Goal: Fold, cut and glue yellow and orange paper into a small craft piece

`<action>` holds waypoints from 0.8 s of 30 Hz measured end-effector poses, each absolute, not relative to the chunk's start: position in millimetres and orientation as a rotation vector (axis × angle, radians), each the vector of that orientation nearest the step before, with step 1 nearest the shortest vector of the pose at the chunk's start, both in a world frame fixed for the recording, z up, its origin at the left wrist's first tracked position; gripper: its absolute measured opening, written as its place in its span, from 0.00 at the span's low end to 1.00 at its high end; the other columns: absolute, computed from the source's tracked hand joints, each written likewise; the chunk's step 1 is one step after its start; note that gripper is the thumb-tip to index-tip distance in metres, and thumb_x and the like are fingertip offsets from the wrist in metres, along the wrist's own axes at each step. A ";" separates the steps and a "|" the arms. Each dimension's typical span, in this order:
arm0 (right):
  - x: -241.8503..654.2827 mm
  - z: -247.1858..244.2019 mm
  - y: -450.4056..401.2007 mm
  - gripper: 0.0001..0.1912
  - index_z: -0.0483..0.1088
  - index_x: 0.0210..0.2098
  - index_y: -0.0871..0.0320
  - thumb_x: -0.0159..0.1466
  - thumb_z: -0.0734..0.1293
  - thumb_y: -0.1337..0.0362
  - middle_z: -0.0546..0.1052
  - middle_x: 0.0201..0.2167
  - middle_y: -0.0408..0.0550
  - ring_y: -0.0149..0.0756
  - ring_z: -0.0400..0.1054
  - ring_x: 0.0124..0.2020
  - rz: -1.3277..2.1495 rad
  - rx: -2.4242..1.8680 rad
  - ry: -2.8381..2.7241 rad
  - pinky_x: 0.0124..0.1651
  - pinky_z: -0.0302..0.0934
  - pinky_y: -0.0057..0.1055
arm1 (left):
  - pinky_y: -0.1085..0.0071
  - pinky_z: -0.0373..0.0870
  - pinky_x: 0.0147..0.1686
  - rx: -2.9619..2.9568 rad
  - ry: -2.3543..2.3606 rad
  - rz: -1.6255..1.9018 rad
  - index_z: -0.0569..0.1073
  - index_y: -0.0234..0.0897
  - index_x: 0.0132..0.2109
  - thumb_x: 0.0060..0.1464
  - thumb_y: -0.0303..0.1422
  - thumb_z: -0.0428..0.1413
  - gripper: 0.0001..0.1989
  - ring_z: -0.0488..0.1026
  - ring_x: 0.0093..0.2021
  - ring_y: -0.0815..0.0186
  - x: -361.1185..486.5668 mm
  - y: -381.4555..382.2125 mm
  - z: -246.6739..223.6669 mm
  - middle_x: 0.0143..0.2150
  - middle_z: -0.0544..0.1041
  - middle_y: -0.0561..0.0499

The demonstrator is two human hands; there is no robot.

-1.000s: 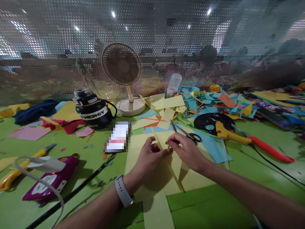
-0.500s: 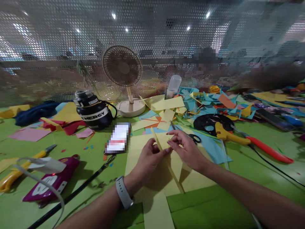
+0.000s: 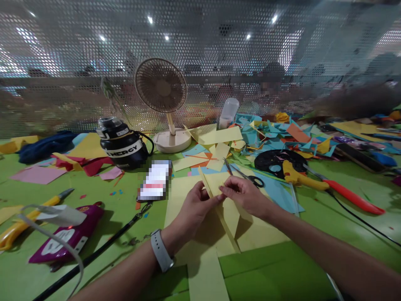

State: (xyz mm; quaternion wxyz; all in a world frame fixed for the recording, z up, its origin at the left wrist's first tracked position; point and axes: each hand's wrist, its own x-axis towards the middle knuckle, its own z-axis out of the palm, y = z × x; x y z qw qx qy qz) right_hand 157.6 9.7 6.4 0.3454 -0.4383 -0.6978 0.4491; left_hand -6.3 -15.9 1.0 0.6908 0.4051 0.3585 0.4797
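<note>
A folded pale yellow paper piece (image 3: 231, 217) stands on edge over a larger yellow sheet (image 3: 178, 196), in the middle of the green table. My left hand (image 3: 196, 207) grips its upper part between thumb and fingers. Fingers of my right hand (image 3: 242, 194) are pinched together at the same paper, close to my left thumb; a small yellow bit shows at their tips. A yellow strip (image 3: 206, 276) runs down toward me from under the folded piece. Black-handled scissors (image 3: 257, 181) lie just beyond my right hand.
Behind are a fan (image 3: 172, 140), a black bottle (image 3: 122, 146) and a heap of paper scraps (image 3: 266, 129). A phone (image 3: 156, 179) lies left; a yellow glue gun (image 3: 300, 177) and red-handled cutter (image 3: 357, 196) lie right. Yellow pliers (image 3: 34, 215) and a purple packet (image 3: 72, 234) are far left.
The fingers of my right hand have drawn closer together at the paper, and that hand sits slightly lower. More of the scissors shows. My left hand keeps its grip.
</note>
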 end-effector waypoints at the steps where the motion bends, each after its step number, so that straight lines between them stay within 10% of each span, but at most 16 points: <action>1: 157.5 5.9 9.9 0.14 0.64 0.27 0.58 0.61 0.64 0.55 0.66 0.24 0.40 0.30 0.58 0.27 1.172 -1.138 -1.810 0.31 0.54 0.28 | 0.67 0.72 0.42 0.904 0.801 1.069 0.68 0.34 0.47 0.45 0.29 0.67 0.22 0.78 0.41 0.61 -6.4 -15.4 0.9 0.43 0.80 0.45; 24: 163.7 8.8 18.0 0.17 0.68 0.23 0.59 0.54 0.69 0.50 0.71 0.20 0.42 0.30 0.61 0.24 1.325 -1.263 -1.724 0.28 0.55 0.27 | 0.67 0.71 0.45 0.927 0.799 0.865 0.69 0.33 0.48 0.43 0.27 0.67 0.24 0.78 0.40 0.63 -21.2 -7.9 3.1 0.41 0.81 0.43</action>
